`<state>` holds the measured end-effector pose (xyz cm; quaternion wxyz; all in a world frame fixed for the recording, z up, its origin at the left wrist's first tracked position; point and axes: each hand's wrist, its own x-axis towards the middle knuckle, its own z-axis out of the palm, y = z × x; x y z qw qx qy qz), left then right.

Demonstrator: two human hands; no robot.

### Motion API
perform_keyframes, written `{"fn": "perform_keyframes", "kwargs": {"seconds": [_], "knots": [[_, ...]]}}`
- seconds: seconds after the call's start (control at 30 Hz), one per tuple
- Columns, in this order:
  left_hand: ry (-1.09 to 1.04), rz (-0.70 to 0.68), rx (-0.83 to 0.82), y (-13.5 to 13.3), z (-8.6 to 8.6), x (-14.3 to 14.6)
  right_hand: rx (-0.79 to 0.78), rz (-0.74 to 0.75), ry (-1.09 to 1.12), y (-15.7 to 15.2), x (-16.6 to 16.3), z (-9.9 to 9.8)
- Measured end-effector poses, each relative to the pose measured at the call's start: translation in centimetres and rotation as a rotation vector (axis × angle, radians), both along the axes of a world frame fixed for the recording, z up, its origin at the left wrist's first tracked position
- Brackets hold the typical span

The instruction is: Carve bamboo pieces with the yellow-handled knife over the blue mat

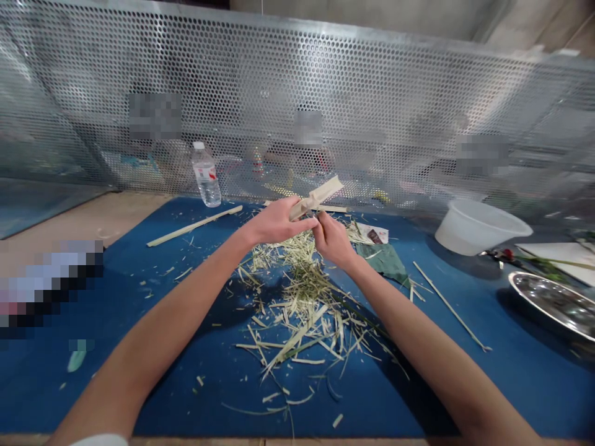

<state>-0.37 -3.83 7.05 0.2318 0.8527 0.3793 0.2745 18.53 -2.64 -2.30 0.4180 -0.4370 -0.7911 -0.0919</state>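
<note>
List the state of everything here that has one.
left hand: shut on pale strip, held above the mat
right hand: shut, at the strip's near end
water bottle: upright, capped
white bowl: upright, inside hidden
shavings: loose pile on blue mat
long stick: lying flat, untouched
metal tray: flat, partly out of frame

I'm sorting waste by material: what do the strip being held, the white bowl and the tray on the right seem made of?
Strip in the left hand: pale, matte, fibrous plant stalk, likely bamboo or cane, given the splintered shavings below. White bowl: probably plastic, smooth and opaque. Tray: metal, likely steel, with mirror-like reflections.
</note>
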Motion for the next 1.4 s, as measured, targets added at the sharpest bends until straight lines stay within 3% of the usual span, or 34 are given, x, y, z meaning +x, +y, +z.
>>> {"fn": "perform_keyframes", "kwargs": {"seconds": [0.23,0.43,0.63,0.97,1.2,1.4], "knots": [[-0.071,-0.011,-0.081,0.0,0.0,0.1,-0.111,-0.179,-0.178,-1.0,-0.3,1.6],[-0.116,-0.016,-0.125,0.4,-0.4,0.3,-0.112,-0.319,-0.299,-1.4,-0.8,2.5],[-0.175,-0.002,-0.174,0.8,-0.9,0.4,-0.141,-0.395,-0.300,-1.8,-1.5,2.8],[-0.209,0.149,-0.273,1.1,-1.8,1.0,-0.129,-0.506,-0.293,-2.2,-2.2,2.7],[-0.182,0.178,-0.225,1.3,-2.0,0.8,-0.181,-0.502,-0.316,-2.2,-2.3,2.9],[-0.094,0.136,-0.311,1.1,-0.9,0.2,-0.206,-0.347,-0.343,-1.9,-1.2,4.0]]}}
